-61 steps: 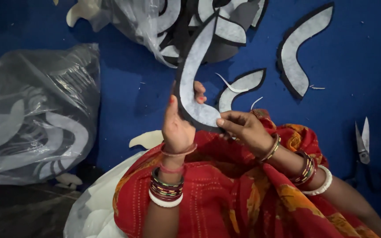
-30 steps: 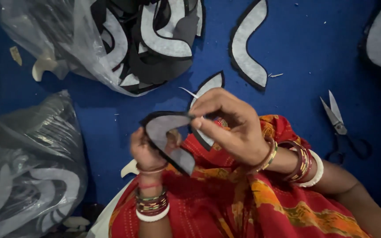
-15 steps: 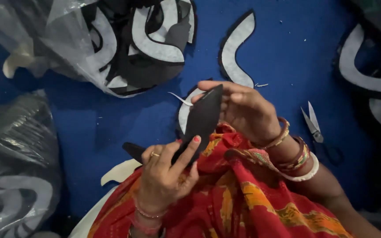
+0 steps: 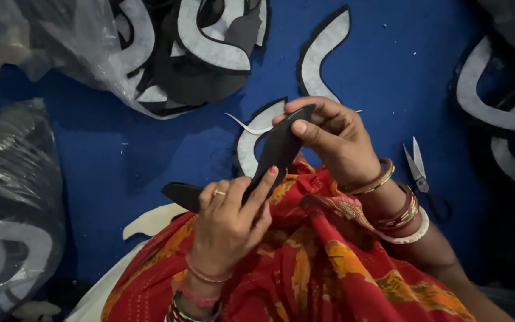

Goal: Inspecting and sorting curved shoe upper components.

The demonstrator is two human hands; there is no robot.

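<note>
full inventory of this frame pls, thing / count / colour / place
curved piece: 1, black, held by both hands, centre
curved cut pieces: several, grey-white with black edges, on the blue surface
plastic bags: 2, clear, top left and left edge, holding similar pieces
scissors: 1, metal, right of the hands
cream scrap: 1, beside the lap
red-orange cloth: over the lap
left hand: grips the piece's lower part
right hand: pinches its upper end

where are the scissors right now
In the head view, the scissors lie on the blue mat at right, just beyond the right hand's bangled wrist.
</note>
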